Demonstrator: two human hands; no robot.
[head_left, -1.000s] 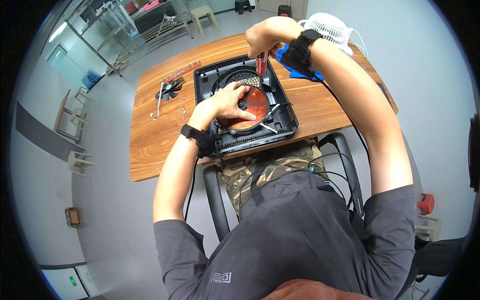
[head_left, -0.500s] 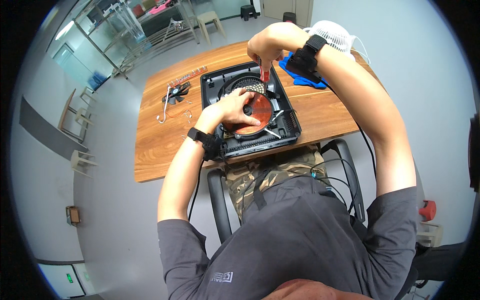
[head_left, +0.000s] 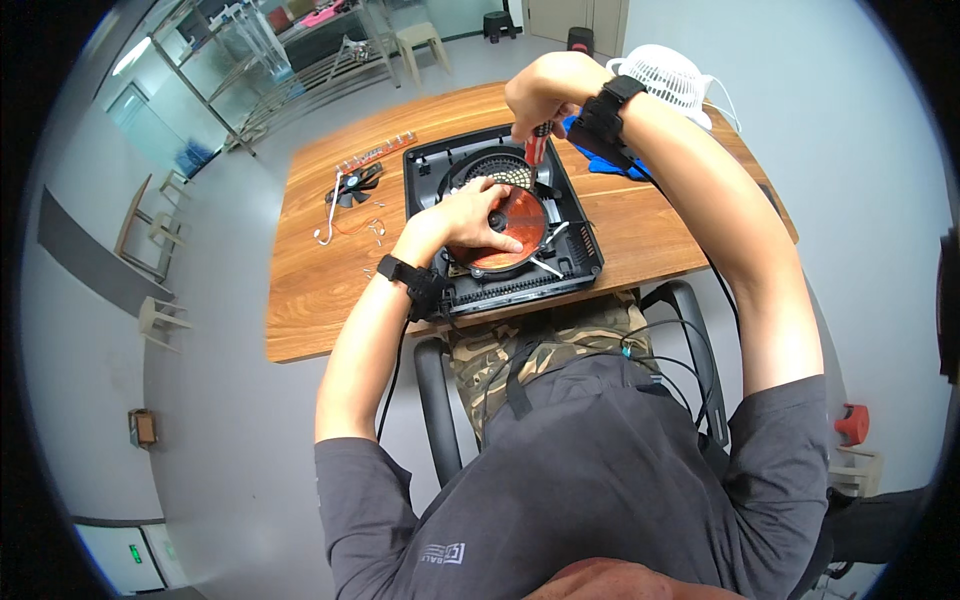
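Observation:
A round copper coil in a black rim lies in the near part of an open black appliance housing. My left hand holds the coil, thumb across its face and fingers toward its far edge. Over the housing's far right side, my right hand is closed around the red and black handle of a screwdriver. Its shaft points down beside the coil's far right edge; where the tip meets the housing is too small to tell. Short white leads stick out at the coil's near right.
Left of the housing lie a small black fan, a white-tipped wire, several small screws and an orange-red strip. A blue cloth and a white fan are at the far right of the wooden table.
My right hand has shifted slightly right, and the screwdriver's handle has tilted and moved a little with it. The left hand keeps its place on the coil.

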